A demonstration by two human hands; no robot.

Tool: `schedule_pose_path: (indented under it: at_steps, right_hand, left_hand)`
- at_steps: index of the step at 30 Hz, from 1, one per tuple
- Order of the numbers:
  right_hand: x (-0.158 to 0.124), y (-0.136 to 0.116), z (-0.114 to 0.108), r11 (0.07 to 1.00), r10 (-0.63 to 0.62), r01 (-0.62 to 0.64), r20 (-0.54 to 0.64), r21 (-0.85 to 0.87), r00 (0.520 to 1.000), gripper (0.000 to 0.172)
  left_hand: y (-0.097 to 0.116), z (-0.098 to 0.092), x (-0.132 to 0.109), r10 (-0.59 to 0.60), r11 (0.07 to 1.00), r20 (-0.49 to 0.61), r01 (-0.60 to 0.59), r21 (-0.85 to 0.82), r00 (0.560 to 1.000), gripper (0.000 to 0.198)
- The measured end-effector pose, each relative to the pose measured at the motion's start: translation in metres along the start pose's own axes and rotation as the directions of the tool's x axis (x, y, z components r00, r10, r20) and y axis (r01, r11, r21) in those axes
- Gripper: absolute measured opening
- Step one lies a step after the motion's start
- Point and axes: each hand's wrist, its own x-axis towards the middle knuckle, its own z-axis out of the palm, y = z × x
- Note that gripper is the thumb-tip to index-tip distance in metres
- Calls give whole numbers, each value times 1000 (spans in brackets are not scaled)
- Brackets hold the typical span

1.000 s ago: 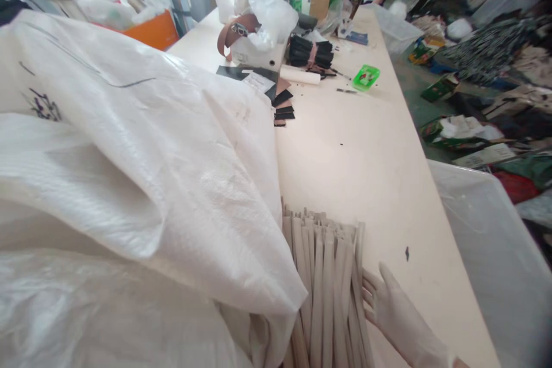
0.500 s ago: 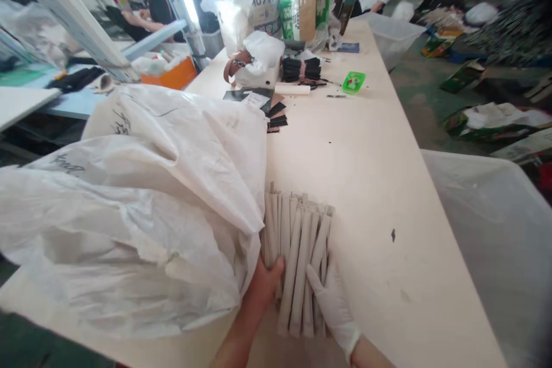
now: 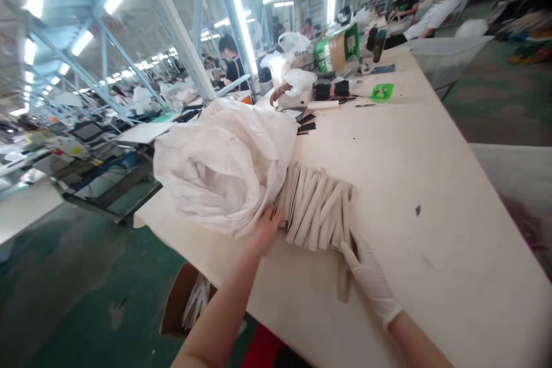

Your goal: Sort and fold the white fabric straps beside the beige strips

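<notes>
Strips (image 3: 317, 210) of pale beige material are lying fanned in a stack on the table (image 3: 388, 161), near its front edge and touching the big white sack (image 3: 224, 164) beside them. We are resting our bare left hand (image 3: 268, 225) at the stack's left end, fingers spread against strips and sack, its grip apart and closing on nothing. We are pressing our gloved right hand (image 3: 366, 276) flat at the stack's right end, grip likewise open, over one strip jutting toward us.

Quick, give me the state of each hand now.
Left hand: bare, open, resting at the edge of the beige strips.
Right hand: gloved, open, fingers on the strips.
</notes>
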Motion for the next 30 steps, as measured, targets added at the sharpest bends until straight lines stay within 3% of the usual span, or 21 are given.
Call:
schedule_pose_path:
  at_steps: [4, 8, 12, 18, 21, 25, 27, 30]
  right_hand:
    - [-33, -9, -2, 995, -18, 26, 80, -98, 997, 68]
    - [-49, -18, 9, 918, -179, 197, 83, -344, 980, 65]
    - [-66, -24, 26, 797, -234, 236, 76, -556, 969, 74]
    - [-90, -14, 25, 902, -193, 207, 76, -380, 978, 86]
    - [-109, -11, 16, 888, -211, 266, 183, -376, 960, 92]
    - [-134, -15, 11, 743, -270, 445, 385, -500, 883, 103]
    - [-137, -14, 14, 691, -280, 469, 394, -551, 876, 96]
    - [-126, -6, 20, 710, -321, 436, 298, -552, 899, 78]
  left_hand:
    - [-34, -20, -80, 62, 989, -71, -52, 140, 996, 47]
    - [-66, -23, -115, 169, 957, -122, -133, 256, 978, 50]
    - [-81, -24, -114, 203, 937, -124, -156, 312, 971, 50]
    - [-93, -38, -99, 193, 942, -105, -154, 298, 976, 51]
    - [-94, -39, -88, 156, 957, -121, -119, 266, 980, 47]
    - [-92, -34, -84, 180, 959, -142, -142, 245, 973, 45]
    - [-94, -33, -90, 228, 949, -138, -189, 252, 964, 47]
    - [-100, -35, -100, 303, 926, -109, -265, 270, 947, 51]
